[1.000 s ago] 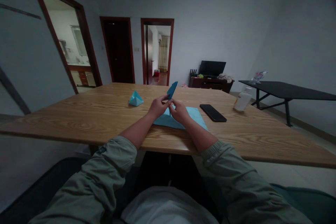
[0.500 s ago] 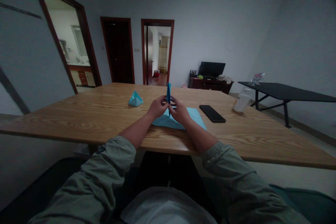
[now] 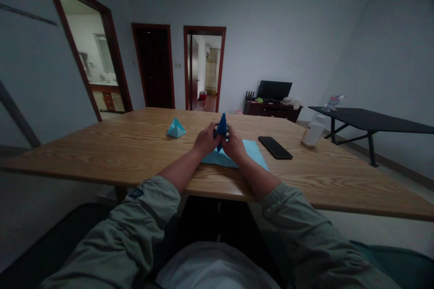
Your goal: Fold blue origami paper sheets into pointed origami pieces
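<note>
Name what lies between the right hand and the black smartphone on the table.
In the head view, a flat light-blue paper sheet lies on the wooden table between the right hand and the black smartphone.

Dark blue origami [image 3: 221, 131], wood-grained oak table [image 3: 101, 153]

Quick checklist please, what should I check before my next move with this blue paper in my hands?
1. The left hand and right hand both grip the folded blue paper: ok.
2. The folded blue paper's creases are sharp: cannot tell, the hands hide most of it.
3. The light blue sheet lies flat on the wooden table: ok.
4. The phone is off the sheet: ok, it lies just to the right.
5. The folded paper pyramid is away from the hands: ok.
6. The white bottle is capped: cannot tell.
</note>
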Tool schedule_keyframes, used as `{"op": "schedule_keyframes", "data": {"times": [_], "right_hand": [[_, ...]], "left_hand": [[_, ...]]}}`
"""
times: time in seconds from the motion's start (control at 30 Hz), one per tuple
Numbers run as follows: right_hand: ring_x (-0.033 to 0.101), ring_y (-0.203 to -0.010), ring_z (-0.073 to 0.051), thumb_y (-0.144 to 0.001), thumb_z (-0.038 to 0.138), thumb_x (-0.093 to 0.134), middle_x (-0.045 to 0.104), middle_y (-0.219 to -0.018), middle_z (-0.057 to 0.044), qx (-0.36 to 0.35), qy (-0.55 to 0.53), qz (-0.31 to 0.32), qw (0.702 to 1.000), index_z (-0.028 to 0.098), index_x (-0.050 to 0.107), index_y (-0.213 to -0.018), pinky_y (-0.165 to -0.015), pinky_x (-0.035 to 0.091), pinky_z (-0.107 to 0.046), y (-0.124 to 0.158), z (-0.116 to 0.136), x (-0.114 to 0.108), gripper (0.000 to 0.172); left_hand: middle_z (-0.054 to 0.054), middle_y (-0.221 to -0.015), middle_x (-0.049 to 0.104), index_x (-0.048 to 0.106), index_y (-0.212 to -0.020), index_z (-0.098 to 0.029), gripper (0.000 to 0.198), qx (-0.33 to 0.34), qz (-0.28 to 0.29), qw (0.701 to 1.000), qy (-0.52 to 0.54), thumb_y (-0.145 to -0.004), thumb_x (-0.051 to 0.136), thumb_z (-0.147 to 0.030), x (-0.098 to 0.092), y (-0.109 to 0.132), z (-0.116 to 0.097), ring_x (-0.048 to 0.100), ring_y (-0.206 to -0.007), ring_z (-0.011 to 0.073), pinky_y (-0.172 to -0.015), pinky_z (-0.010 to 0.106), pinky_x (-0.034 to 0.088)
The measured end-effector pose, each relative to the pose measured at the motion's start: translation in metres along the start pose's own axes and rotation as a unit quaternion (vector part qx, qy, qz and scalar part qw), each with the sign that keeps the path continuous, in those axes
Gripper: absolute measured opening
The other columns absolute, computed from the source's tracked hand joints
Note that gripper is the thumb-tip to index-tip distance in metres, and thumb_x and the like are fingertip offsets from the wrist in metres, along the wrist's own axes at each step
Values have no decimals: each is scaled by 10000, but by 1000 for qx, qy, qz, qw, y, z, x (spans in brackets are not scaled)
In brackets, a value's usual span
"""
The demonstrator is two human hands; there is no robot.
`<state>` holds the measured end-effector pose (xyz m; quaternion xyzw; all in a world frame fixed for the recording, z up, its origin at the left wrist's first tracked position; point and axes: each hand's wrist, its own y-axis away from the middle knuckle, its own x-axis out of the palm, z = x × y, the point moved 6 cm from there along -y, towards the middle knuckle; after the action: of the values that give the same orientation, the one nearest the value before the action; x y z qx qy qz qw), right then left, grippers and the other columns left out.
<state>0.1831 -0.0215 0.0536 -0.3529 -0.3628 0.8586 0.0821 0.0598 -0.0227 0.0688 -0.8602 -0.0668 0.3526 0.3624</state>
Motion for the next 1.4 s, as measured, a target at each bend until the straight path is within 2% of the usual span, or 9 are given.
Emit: {"op": "schedule_keyframes", "data": {"times": [0.17, 0.3, 0.4, 0.5, 0.67, 0.9, 1.27, 1.33, 1.4], "right_hand": [[657, -878, -264, -911, 249, 410, 697, -989, -123, 63, 100, -10, 993, 175, 585, -1226, -808, 501, -357, -2, -8, -16, 368], [650, -942, -252, -830, 161, 470, 699, -1043, -101, 81, 75, -20, 994, 194, 521, -1339, -853, 496, -350, -4, -23, -25, 513], [654, -900, -235, -766, 116, 479, 706, -999, -88, 92, 53, -21, 994, 188, 539, -1309, -846, 502, -341, -5, -36, -28, 552], [650, -745, -196, -768, 133, 461, 698, -863, -56, 103, 29, -15, 994, 195, 561, -1258, -755, 520, -308, -5, -45, -28, 504], [586, -519, -118, -836, 193, 425, 642, -721, 20, 108, -75, 76, 988, 230, 499, -1312, -537, 484, -212, -2, -49, -8, 483], [578, -502, -105, -828, 179, 453, 639, -731, 15, 116, -89, 118, 982, 223, 506, -1306, -491, 469, -188, 0, -49, 1, 483], [606, -656, -149, -717, 89, 467, 634, -738, 2, 113, 28, 83, 990, 204, 512, -1308, -671, 503, -246, -3, -63, -6, 604], [627, -743, -163, -726, 84, 472, 663, -823, -20, 116, 50, 92, 988, 206, 501, -1329, -728, 501, -257, -2, -62, -8, 615], [641, -862, -190, -727, 79, 496, 683, -953, -54, 111, 97, 119, 982, 218, 497, -1346, -793, 492, -279, 0, -60, -8, 635]], "left_hand": [[37, -923, 671, 527, -1220, -232, 370, 2, -3, 998, -62, -851, 519, -221, -5, 0, 0, 638, -884, 201, -800, 295, 470], [44, -914, 666, 549, -1205, -227, 359, -16, -13, 998, -58, -847, 523, -243, -11, -3, 16, 634, -871, 205, -773, 291, 468], [36, -867, 659, 588, -1141, -216, 310, -38, -14, 999, -23, -839, 523, -236, -12, -7, 35, 626, -814, 177, -745, 269, 470], [12, -782, 632, 593, -1141, -209, 328, -65, 32, 995, 67, -835, 475, -191, -1, -10, 52, 597, -662, 123, -643, 230, 465], [-10, -717, 604, 516, -1270, -214, 400, -108, 168, 953, 228, -886, 433, -287, 26, -6, 64, 580, -504, 100, -459, 181, 424], [23, -810, 661, 592, -1176, -174, 371, -64, 161, 969, 177, -820, 499, -222, 22, -5, 61, 579, -545, 98, -480, 186, 477], [31, -829, 665, 583, -1268, -178, 508, -102, 153, 969, 162, -778, 453, -151, 21, -8, 71, 522, -480, 82, -477, 197, 454], [48, -908, 688, 577, -1286, -180, 526, -85, 160, 974, 135, -778, 444, -136, 20, -8, 70, 573, -559, 99, -570, 222, 505], [66, -1046, 693, 604, -1266, -192, 525, -30, 166, 983, 77, -767, 459, -116, 19, -7, 66, 644, -779, 144, -768, 270, 537]]}}
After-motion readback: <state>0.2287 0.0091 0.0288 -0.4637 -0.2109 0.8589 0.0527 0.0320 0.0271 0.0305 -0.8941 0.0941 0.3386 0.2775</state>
